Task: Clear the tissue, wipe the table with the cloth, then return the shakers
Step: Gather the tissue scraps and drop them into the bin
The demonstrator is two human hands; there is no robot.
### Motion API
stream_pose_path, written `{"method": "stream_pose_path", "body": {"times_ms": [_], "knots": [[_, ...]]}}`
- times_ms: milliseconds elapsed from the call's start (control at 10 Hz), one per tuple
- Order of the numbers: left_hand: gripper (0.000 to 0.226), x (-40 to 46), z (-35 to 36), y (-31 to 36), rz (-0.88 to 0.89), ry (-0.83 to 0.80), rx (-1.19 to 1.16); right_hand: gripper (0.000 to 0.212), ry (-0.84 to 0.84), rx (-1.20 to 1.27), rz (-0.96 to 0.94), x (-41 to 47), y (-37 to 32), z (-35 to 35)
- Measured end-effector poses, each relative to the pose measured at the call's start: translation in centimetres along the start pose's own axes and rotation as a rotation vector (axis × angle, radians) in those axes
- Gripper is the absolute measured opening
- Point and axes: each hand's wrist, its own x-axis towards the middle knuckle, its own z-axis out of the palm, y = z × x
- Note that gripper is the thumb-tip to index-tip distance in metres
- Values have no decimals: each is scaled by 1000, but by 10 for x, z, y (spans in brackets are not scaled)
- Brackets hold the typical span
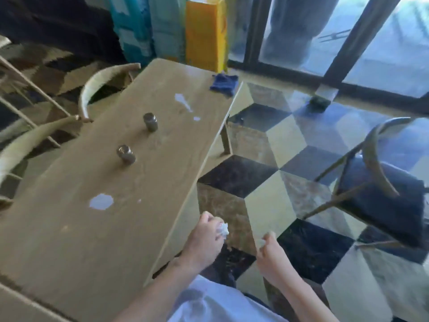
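A crumpled white tissue [223,228] sat clenched in the left hand [205,235], off the desk's [69,240] right edge at lower centre. The right hand [269,254], just beside it, was curled on a smaller white scrap [261,242]. Tissue pieces [101,201] still lay on the desk, nearer the left hand. Both shakers [126,154] stood mid-desk; the blue cloth [224,84] lay at the far corner. No container showed.

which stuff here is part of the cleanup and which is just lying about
Job: tissue in left hand at, tissue bits on table, blue cloth, two shakers, table.
Not: chairs, yellow box.
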Motion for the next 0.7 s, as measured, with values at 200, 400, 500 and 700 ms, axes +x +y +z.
{"method": "stream_pose_path", "body": {"times_ms": [200,400,500,700], "knots": [[28,112,-12,38,29,-46,-5,32,38,45,87,82,-6,-47],[12,266,-37,48,33,-33,-30,32,-30,49,109,189,-72,-130],[14,335,-68,51,13,-36,-61,25,8,-29,154,246,-112,-172],[20,446,-130,48,-65,44,-89,30,26,-318,51,380,-202,-250]]}}
